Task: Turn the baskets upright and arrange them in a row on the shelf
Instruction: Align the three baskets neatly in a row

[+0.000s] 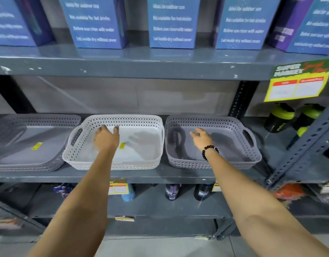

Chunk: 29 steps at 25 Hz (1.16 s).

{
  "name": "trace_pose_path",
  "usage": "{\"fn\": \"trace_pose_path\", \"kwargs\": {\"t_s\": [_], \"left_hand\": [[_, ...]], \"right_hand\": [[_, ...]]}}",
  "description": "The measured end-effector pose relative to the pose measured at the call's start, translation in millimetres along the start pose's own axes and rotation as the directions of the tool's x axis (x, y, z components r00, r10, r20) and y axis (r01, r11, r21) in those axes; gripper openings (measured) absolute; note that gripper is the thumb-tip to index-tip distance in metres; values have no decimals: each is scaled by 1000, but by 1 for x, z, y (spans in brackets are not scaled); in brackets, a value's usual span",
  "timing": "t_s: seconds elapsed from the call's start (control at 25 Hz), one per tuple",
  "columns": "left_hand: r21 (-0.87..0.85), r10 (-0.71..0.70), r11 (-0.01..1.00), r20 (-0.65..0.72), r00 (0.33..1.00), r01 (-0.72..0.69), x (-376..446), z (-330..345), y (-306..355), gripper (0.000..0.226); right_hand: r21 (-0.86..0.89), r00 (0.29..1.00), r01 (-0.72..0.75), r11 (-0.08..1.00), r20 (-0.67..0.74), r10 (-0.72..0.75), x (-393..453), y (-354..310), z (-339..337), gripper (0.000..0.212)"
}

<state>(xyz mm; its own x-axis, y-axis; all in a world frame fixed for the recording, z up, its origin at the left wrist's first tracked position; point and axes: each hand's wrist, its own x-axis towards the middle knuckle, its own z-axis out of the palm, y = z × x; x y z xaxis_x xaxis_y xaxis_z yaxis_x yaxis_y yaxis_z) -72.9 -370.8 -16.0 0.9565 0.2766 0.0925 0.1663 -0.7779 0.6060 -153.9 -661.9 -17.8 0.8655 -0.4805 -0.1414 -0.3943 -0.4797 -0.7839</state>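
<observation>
— Grey store shelving [141,175] is seen, three baskets set upright on it in a row. What is being gripped?

— Nothing, as far as can be told. The left hand [106,139] is spread loose inside the white basket [141,164], fingertips near its twelve o'clock wall. The right hand [201,139] hangs slack over the grey basket [234,162] at three o'clock of the white one; no rim is grasped.

— And the third?

— A darker grey basket [30,164] lies at nine o'clock, untouched.

— Which step, then?

— Final straightening is judged to be in hand. Only small nudges are called for, so that gaps and front edges are evened.
</observation>
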Motion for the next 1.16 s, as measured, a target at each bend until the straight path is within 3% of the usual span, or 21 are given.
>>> {"fn": "trace_pose_path", "kwargs": {"t_s": [0.08,0.28,0.44,0.6,0.8,1.04,1.16], "left_hand": [[10,-83,997,34,996,82,33,-23,-28,73],[-72,-205,974,128,970,215,104,-64,-84,74],[-5,-196,978,343,919,210,131,-63,-108,74],[-125,-144,971,368,919,202,130,-48,-120,63],[-75,-77,992,310,948,105,124,-48,-117,54],[76,141,984,233,962,-163,113,-46,-115,44],[114,189,969,239,952,-221,111,-45,-114,46]], "right_hand": [[81,994,-44,996,102,36,1,-20,18,58],[255,972,-201,946,172,160,12,-57,62,64],[223,961,-263,939,150,233,16,-63,88,68],[282,953,-295,913,153,261,18,-61,107,66],[166,982,-180,970,84,168,15,-64,102,47],[-188,996,-67,980,46,77,11,-64,116,54],[-320,1000,5,947,15,0,12,-63,120,55]]}}
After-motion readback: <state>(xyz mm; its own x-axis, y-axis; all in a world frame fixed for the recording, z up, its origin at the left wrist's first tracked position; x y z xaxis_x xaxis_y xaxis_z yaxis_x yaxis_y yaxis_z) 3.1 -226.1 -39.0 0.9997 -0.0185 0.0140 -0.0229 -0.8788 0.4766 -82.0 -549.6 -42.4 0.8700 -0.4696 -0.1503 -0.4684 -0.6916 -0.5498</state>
